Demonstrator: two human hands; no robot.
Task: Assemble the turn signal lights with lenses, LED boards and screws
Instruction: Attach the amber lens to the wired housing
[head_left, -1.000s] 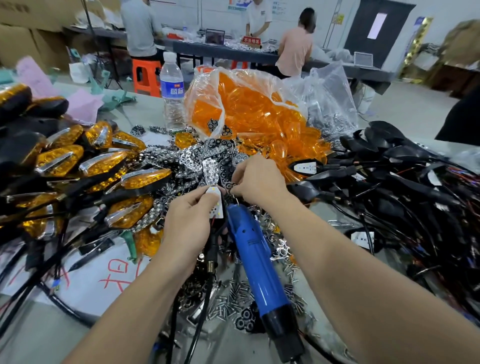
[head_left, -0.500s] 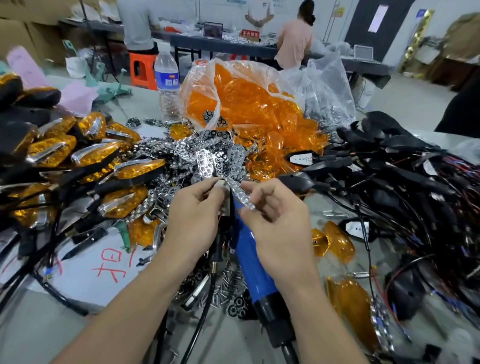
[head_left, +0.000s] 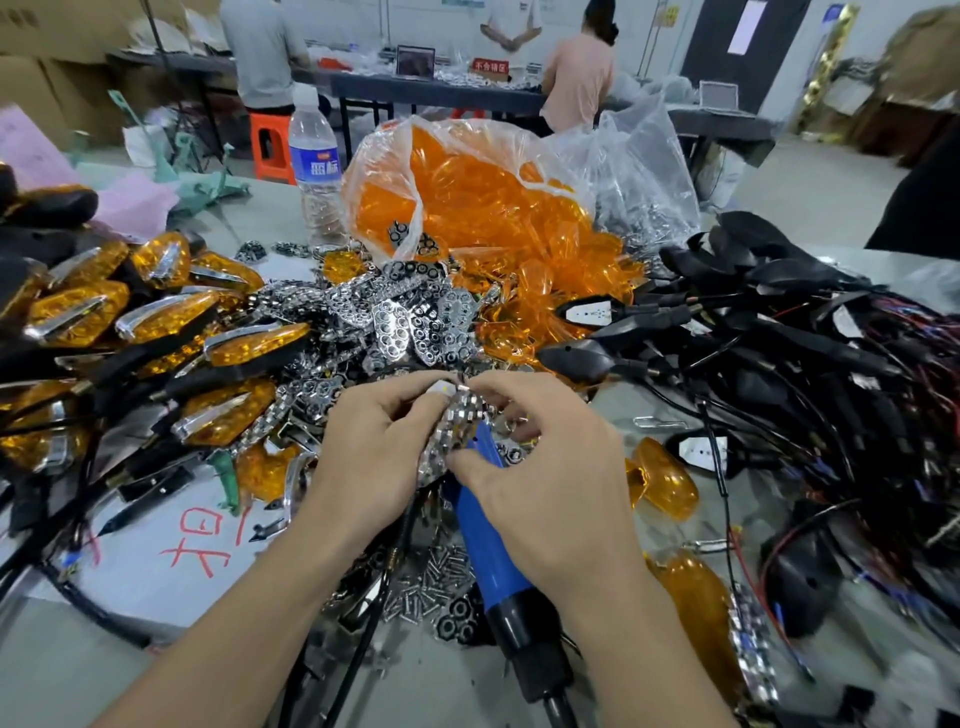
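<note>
Brought down in the last half second, now laid against the white LED board (head_left: 442, 387) gripped in the left hand (head_left: 374, 452): a shiny chrome honeycomb reflector strip (head_left: 457, 431), pinched at its edges by right hand (head_left: 545, 483) thumb and fingertips, just above the blue electric screwdriver (head_left: 485, 545). Probably mid-fitting; orange plastic lenses (head_left: 467, 208) untouched beyond.

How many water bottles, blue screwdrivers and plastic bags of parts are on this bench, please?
Water bottle: 1
Blue screwdriver: 1
Plastic bags: 2, the lens bag and the clear bag
Total: 4
</note>
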